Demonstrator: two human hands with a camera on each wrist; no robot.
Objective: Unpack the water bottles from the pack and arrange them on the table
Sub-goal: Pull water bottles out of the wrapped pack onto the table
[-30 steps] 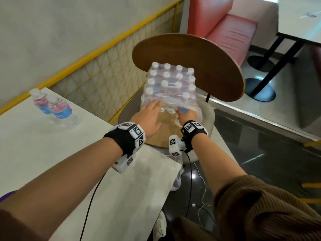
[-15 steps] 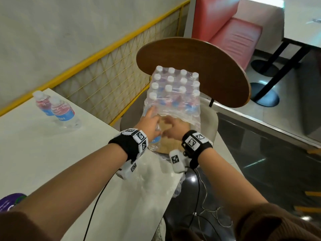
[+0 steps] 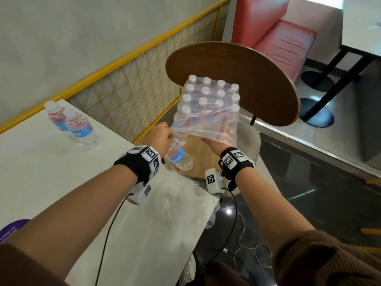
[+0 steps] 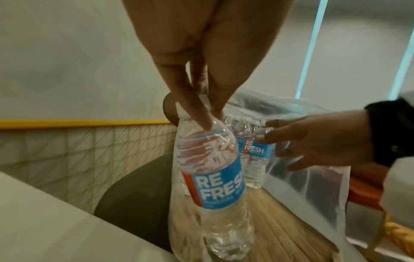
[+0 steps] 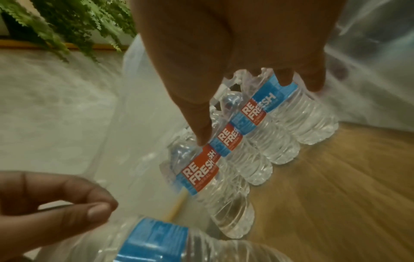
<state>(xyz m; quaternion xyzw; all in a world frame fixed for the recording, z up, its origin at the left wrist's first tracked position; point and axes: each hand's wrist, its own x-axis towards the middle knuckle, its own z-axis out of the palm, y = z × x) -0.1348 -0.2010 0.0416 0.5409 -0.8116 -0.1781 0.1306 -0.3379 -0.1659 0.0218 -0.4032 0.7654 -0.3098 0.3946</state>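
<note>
L hand (image 3: 159, 134) centre of head view, fingers (image 4: 197, 113) pinched together on the neck of a water bottle (image 3: 179, 157), which hangs tilted just below the hand, over the gap btwn the bench (image 3: 51, 174) corner and the chair seat (image 3: 193, 149). Blue/red label reads "REFRESH" in L wrist view. Loose clear wrap drapes round its top.

R hand (image 3: 216, 139) just right of it, fingers spread apart and mostly straight, reaching under the torn plastic wrap (image 3: 198, 129) of the pack (image 3: 210, 100); fingertips on or v. close to the front-row bottles in R wrist view, can't tell which, not gripping any. Pack stands on the wooden chair seat, upper centre of head view, white caps in rows of 4, wrap open on near side.

2 more bottles (image 3: 70, 122) upright on bench, left of frame, touching or nearly so, well apart from the hands. Crumpled clear plastic (image 3: 181, 201) lies on bench corner, low centre. Purple object (image 3: 12, 230) at lower left edge, partly cut off. Round wooden chair back (image 3: 257, 83) behind pack; yellow mesh railing (image 3: 123, 85) upper left; red seat (image 3: 278, 27) upper right. Black wristbands w/ tag markers on both wrists, cables trailing down.
</note>
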